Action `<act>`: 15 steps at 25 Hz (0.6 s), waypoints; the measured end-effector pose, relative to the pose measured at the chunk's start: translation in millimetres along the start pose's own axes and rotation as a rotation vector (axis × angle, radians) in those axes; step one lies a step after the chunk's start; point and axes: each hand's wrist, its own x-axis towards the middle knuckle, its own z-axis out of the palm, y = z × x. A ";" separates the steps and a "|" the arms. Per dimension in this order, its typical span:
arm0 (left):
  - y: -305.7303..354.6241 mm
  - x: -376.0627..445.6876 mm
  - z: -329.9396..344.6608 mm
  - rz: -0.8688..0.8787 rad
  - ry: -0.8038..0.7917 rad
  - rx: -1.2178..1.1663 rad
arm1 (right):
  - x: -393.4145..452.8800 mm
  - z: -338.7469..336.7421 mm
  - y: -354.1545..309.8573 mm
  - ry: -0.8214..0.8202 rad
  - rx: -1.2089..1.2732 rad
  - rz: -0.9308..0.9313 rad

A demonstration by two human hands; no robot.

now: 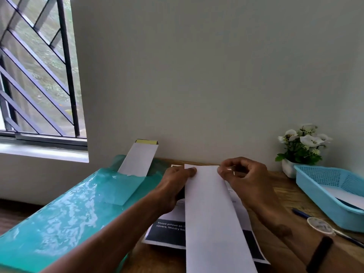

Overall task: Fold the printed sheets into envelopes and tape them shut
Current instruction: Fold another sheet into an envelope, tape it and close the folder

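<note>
1. Leftward, I see a teal plastic folder covering the desk's near-left part, with a white envelope standing out of its pocket against the wall.
2. Next, the wooden desk runs along the wall beneath everything else.
3. A long folded white sheet lies down the middle, on top of a printed sheet with dark blocks and white lettering.
4. At the right edge sits a light blue mesh tray with white paper inside.
5. My right hand has its fingers curled, pinching the folded sheet's far right corner; a black band is on that wrist.
6. My left hand grips the far left corner, thumb on top.
7. Behind the tray stands a small pot of white flowers.
8. Beside the tray's near end lies a tape roll over a blue pen.
</note>
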 end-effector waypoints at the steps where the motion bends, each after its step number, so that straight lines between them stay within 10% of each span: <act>1: -2.1 0.9 -1.2 -0.002 0.023 -0.010 | 1.4 -0.9 4.8 -0.061 0.013 0.058; 5: -4.4 7.2 -6.4 0.054 0.074 0.043 | 6.1 3.2 16.6 -0.209 0.176 0.305; 9: -10.2 9.4 -15.4 0.498 0.208 0.754 | 6.0 -0.9 28.6 -0.144 -0.049 0.221; 12: -9.7 -3.8 -11.5 0.735 0.025 1.001 | 7.8 -2.7 18.9 -0.195 -0.331 0.071; 15: -12.3 -9.0 -4.3 0.602 -0.228 1.227 | 15.8 -39.7 -10.9 -0.224 -0.570 -0.079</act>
